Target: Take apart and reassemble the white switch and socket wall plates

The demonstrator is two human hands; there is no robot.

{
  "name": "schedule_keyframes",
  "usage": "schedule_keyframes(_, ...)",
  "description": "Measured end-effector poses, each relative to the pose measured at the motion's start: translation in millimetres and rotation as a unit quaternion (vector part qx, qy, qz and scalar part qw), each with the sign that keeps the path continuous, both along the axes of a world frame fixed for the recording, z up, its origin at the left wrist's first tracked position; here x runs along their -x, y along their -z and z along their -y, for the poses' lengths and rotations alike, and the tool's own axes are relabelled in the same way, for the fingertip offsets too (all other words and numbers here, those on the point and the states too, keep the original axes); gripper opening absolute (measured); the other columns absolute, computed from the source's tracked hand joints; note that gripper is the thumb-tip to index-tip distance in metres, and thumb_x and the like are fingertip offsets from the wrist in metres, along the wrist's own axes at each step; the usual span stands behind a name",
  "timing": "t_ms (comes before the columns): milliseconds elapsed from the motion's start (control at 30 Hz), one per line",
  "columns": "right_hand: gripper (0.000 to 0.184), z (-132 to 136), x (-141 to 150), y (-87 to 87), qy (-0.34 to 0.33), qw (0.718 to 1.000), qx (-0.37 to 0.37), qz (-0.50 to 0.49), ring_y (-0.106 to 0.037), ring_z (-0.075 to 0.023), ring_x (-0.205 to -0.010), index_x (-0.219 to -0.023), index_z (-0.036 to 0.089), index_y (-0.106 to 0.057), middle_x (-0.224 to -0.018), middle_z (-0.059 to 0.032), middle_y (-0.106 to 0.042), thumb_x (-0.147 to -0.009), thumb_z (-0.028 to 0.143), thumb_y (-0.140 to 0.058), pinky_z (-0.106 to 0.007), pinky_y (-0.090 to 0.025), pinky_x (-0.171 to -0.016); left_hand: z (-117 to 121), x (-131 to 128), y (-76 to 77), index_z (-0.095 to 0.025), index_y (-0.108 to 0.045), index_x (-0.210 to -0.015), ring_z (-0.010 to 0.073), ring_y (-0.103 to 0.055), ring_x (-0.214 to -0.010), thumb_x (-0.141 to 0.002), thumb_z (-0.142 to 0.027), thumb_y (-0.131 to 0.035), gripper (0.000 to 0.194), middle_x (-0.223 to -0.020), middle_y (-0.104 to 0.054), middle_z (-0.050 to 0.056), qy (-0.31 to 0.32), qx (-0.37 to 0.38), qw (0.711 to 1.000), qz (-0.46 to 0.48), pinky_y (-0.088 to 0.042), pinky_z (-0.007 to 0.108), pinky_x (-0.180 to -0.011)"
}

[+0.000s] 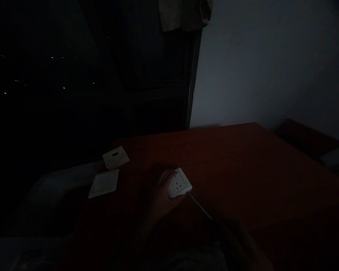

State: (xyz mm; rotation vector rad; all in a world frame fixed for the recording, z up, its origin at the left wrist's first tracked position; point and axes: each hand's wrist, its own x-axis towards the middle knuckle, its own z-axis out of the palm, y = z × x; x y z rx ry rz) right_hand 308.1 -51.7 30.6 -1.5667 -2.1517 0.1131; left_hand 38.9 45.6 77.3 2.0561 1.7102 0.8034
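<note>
A white wall socket [178,184] with several plug slots is held face up just over the table. My left hand [161,195] is closed around its left side, thumb on the top and fingers along the near edge. In my right hand [244,242], at the lower right and deep in shadow, is a screwdriver [199,205]. Its thin metal shaft points up and left, and the tip meets the socket's near right edge. Darkness hides most of the handle and the right fingers.
A red-brown table [228,162] spans the middle and right. At its left edge lie a white plate with a rectangular hole [115,162] and a flat white panel [104,183]. Behind are a dark window [73,67] and a pale wall [257,67]. Cloth [183,15] hangs above.
</note>
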Motion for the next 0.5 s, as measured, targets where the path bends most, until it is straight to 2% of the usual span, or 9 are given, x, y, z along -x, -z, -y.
schedule_keyframes(133,0.035,-11.4,-1.3,-0.3,-0.032,0.997,0.032,-0.062,-0.072,-0.0222,-0.089,-0.12,0.033,-0.066,-0.111,-0.0059,-0.072,-0.088,0.036,-0.051,-0.022,-0.06,-0.064,-0.3,0.2,1.2,-0.03,-0.047,-0.13,0.0276,-0.046,-0.126,-0.069,-0.029,-0.074,0.067,-0.138,-0.046,0.003,-0.002,0.007,1.0,0.004,-0.039,0.041,-0.106)
schedule_keyframes(233,0.034,-16.3,3.6,-6.4,-0.024,0.993,0.058,-0.095,-0.071,-0.0215,-0.093,-0.112,0.026,-0.07,-0.106,-0.0073,-0.073,-0.092,0.041,-0.047,-0.024,-0.059,-0.075,-1.0,-0.3,2.3,-0.029,-0.046,-0.13,0.0267,-0.047,-0.124,-0.069,-0.028,-0.074,0.068,-0.138,-0.046,0.003,0.0,0.012,1.0,0.013,-0.04,0.04,-0.105)
schedule_keyframes(400,0.036,-14.1,4.8,-9.9,-0.032,0.992,0.023,-0.117,-0.071,-0.0223,-0.091,-0.111,0.03,-0.07,-0.105,-0.0064,-0.073,-0.091,0.048,-0.047,-0.024,-0.06,-0.07,-0.8,-0.5,3.5,-0.03,-0.046,-0.13,0.0268,-0.047,-0.123,-0.069,-0.03,-0.074,0.067,-0.136,-0.047,0.002,-0.006,0.004,1.0,0.015,-0.04,0.041,-0.104)
schedule_keyframes(500,0.035,-11.8,3.2,-8.2,-0.015,0.991,0.024,-0.13,-0.072,-0.0211,-0.087,-0.114,0.034,-0.069,-0.107,-0.0054,-0.072,-0.091,0.049,-0.046,-0.022,-0.06,-0.063,-0.5,-0.5,4.2,-0.029,-0.046,-0.131,0.0267,-0.046,-0.124,-0.069,-0.029,-0.074,0.068,-0.137,-0.046,0.003,-0.004,0.009,1.0,0.024,-0.04,0.04,-0.105)
